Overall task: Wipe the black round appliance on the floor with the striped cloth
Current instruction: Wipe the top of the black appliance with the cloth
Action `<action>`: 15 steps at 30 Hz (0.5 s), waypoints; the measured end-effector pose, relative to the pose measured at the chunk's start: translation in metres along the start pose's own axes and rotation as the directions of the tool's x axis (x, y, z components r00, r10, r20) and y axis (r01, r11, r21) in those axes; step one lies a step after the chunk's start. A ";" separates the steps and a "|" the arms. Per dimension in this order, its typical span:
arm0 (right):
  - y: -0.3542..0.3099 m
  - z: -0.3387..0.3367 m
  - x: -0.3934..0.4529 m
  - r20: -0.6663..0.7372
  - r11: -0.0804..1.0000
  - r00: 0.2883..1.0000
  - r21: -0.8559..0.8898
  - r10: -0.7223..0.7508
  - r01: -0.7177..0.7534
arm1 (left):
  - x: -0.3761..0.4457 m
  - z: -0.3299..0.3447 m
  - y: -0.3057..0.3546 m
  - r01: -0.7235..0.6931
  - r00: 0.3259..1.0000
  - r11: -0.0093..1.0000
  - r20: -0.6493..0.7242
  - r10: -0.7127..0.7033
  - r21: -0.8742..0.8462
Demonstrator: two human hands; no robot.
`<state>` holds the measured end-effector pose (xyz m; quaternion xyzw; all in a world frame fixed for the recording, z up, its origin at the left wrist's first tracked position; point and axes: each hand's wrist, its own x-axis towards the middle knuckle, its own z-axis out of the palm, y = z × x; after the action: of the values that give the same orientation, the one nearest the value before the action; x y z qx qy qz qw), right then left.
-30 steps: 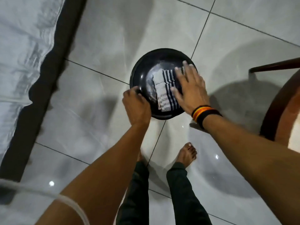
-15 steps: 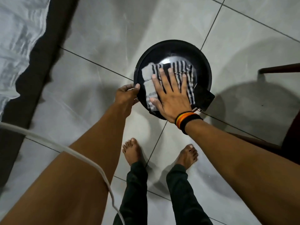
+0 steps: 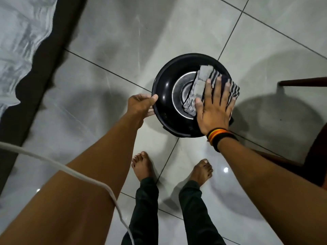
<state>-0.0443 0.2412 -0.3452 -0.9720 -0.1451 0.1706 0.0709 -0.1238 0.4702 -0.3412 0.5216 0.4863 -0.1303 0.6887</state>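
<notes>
**Black appliance, striped cloth, two hands at work**

Black and glossy, the round appliance (image 3: 166, 96) sits on the pale grey tiled floor (image 3: 177, 32), over the crossing of two dark grout lines and just ahead of the person's bare feet (image 3: 143, 167). A shiny silver ring (image 3: 177, 89) shows in the middle of its top.

The right hand (image 3: 215, 110) lies flat and open, fingers spread, pressing the grey-and-black striped cloth (image 3: 201, 80) onto the right half of the appliance. The cloth is bunched and folded; part of it covers the silver ring, and its striped edge hangs past the right rim. A black, orange and yellow wristband (image 3: 220, 137) circles that wrist.

The left hand (image 3: 141, 105) grips the left rim, thumb on top and fingers curled beneath the edge.

A white cable (image 3: 74, 172) crosses the left forearm. At the far left lies rumpled white bedding (image 3: 19, 41) over a dark border (image 3: 47, 71). Dark wooden furniture (image 3: 315, 152) stands at the right edge, well apart from the appliance.
</notes>
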 end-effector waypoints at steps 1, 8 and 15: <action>-0.001 0.002 -0.004 0.003 1.000 1.000 0.007 0.010 -0.010 | -0.001 -0.002 0.001 -0.090 0.993 0.986 -0.067 0.100 0.141; 0.004 -0.002 -0.001 0.024 0.999 0.999 -0.008 -0.038 0.038 | 0.005 0.011 0.044 -0.668 0.734 0.098 0.631 0.250 0.738; -0.016 0.005 -0.013 0.015 0.977 0.989 -0.151 -0.148 0.148 | 0.018 0.046 0.029 -0.622 0.761 -0.054 0.619 0.195 0.781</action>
<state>-0.0617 0.2533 -0.3431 -0.9608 -0.2298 0.1550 0.0091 -0.0706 0.4499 -0.3392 0.9296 -0.0319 -0.2815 0.2356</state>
